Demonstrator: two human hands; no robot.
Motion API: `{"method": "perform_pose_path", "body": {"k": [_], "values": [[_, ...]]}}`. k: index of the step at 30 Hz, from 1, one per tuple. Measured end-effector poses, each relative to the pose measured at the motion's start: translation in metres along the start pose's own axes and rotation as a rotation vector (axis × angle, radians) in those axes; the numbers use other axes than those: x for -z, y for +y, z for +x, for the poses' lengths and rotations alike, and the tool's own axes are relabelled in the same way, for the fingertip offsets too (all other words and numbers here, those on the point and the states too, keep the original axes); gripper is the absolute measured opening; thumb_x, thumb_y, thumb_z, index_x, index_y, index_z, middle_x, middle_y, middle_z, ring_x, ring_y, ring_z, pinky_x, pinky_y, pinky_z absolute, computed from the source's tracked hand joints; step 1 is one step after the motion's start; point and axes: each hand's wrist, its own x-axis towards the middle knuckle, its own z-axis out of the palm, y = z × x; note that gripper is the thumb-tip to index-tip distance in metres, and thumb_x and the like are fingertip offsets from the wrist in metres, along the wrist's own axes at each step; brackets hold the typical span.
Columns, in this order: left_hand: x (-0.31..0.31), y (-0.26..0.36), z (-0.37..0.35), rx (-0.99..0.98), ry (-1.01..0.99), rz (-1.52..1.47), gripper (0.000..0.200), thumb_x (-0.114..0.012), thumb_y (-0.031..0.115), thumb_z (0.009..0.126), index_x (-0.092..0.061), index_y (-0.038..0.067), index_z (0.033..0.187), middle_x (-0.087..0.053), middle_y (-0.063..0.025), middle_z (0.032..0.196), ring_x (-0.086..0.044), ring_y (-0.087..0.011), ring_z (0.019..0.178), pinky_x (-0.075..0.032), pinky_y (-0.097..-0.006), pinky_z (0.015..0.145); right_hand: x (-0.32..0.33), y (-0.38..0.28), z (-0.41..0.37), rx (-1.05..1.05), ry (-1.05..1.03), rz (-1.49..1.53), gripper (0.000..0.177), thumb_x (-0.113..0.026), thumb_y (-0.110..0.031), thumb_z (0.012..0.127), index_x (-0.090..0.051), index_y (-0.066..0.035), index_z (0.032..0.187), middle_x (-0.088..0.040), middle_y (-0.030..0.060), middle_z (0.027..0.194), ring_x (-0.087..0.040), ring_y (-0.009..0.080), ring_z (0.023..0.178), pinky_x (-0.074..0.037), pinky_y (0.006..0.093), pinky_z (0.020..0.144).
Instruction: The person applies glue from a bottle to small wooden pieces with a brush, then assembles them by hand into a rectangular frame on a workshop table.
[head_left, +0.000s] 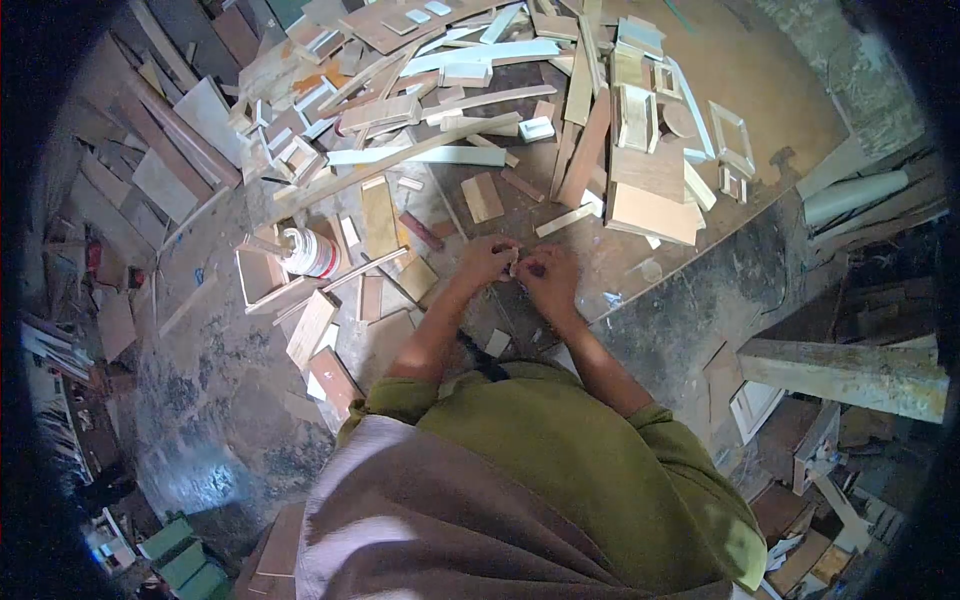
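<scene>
My left hand [486, 260] and my right hand [550, 280] meet over the near edge of the cluttered worktable, fingers pinched together. Between the fingertips is a small tan piece [514, 263], mostly covered and too small to name. Just beyond the hands lies a flat wooden block [482, 198]. A reddish-brown strip [421, 230] rests to the left of my left hand, and a pale wood strip [565, 220] lies past my right hand.
A white tub [309, 253] stands by an open wooden box [262, 278] on the left. Long wood strips [440, 150] pile up at the back. Stacked boards [650, 210] lie right of centre. A thick beam [850, 375] juts in at the right.
</scene>
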Motion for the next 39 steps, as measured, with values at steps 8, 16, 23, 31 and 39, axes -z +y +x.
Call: {"method": "perform_pose_path", "body": {"k": [8, 16, 23, 31, 39], "values": [[-0.008, -0.001, -0.019, -0.049, 0.122, -0.275, 0.029, -0.057, 0.019, 0.085, -0.057, 0.005, 0.110, -0.058, -0.0047, 0.090, -0.058, -0.0137, 0.078, -0.053, -0.0298, 0.064, 0.007, -0.009, 0.002, 0.124, 0.032, 0.129, 0.011, -0.064, -0.015, 0.071, -0.060, -0.007, 0.077, -0.060, 0.0098, 0.085, -0.052, 0.0288, 0.084, -0.039, 0.0393, 0.078], [0.009, 0.008, -0.046, -0.145, 0.386, -0.566, 0.028, -0.057, 0.021, 0.085, -0.055, 0.008, 0.111, -0.054, -0.0033, 0.094, -0.056, -0.0153, 0.082, -0.051, -0.0295, 0.069, 0.020, -0.046, 0.001, 0.355, -0.072, 0.060, 0.013, -0.063, -0.018, 0.073, -0.060, -0.007, 0.080, -0.059, 0.0089, 0.094, -0.048, 0.0299, 0.099, -0.036, 0.0443, 0.085], [0.026, -0.004, -0.070, -0.202, 0.422, -0.631, 0.030, -0.060, 0.019, 0.085, -0.054, 0.009, 0.112, -0.053, -0.0018, 0.098, -0.055, -0.0136, 0.086, -0.051, -0.0290, 0.070, 0.020, -0.073, -0.008, 0.177, -0.312, -0.009, 0.026, -0.068, -0.028, 0.070, -0.062, -0.007, 0.084, -0.060, 0.0108, 0.090, -0.050, 0.0313, 0.095, -0.037, 0.0429, 0.083], [0.018, -0.018, -0.102, -0.293, 0.430, -0.582, 0.031, -0.056, 0.014, 0.086, -0.052, 0.000, 0.113, -0.058, -0.0091, 0.105, -0.059, -0.0172, 0.088, -0.049, -0.0282, 0.076, -0.026, -0.063, -0.007, 0.125, -0.231, 0.209, 0.024, -0.070, -0.027, 0.071, -0.066, -0.007, 0.084, -0.063, 0.0123, 0.093, -0.056, 0.0312, 0.092, -0.042, 0.0410, 0.083], [0.025, -0.058, -0.109, -0.228, 0.518, -0.481, 0.034, -0.059, 0.012, 0.084, -0.052, -0.001, 0.114, -0.056, -0.0109, 0.104, -0.058, -0.0179, 0.090, -0.050, -0.0293, 0.077, -0.035, -0.079, -0.025, 0.219, -0.194, 0.159, 0.014, -0.066, -0.016, 0.073, -0.062, -0.004, 0.080, -0.059, 0.0116, 0.080, -0.053, 0.0298, 0.082, -0.041, 0.0387, 0.074]]}}
